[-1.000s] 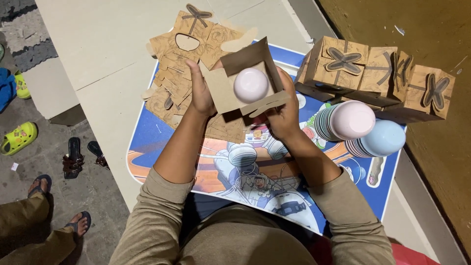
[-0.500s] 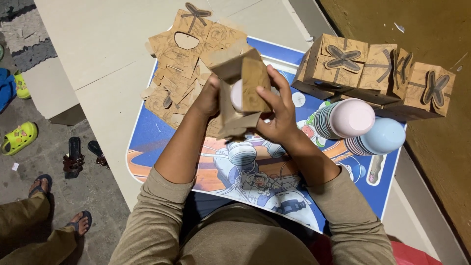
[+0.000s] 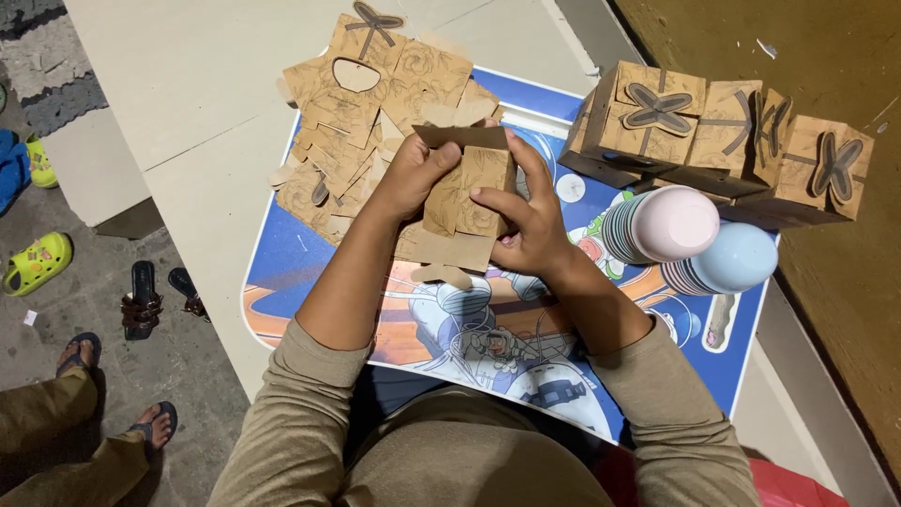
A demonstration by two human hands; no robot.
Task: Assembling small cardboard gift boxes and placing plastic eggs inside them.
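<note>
Holding a small brown patterned cardboard box (image 3: 466, 192) between them above the blue cartoon-printed surface (image 3: 282, 263), the left hand (image 3: 413, 174) clamps its left side. The right hand (image 3: 530, 221) clamps its right, both equally near; its long axis runs upright.

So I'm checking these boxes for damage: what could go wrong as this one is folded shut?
The left hand and right hand squeeze the brown box, so its thin flaps might crease. The stacked cups lie on their sides near the right wrist and could perhaps roll if nudged.
</note>
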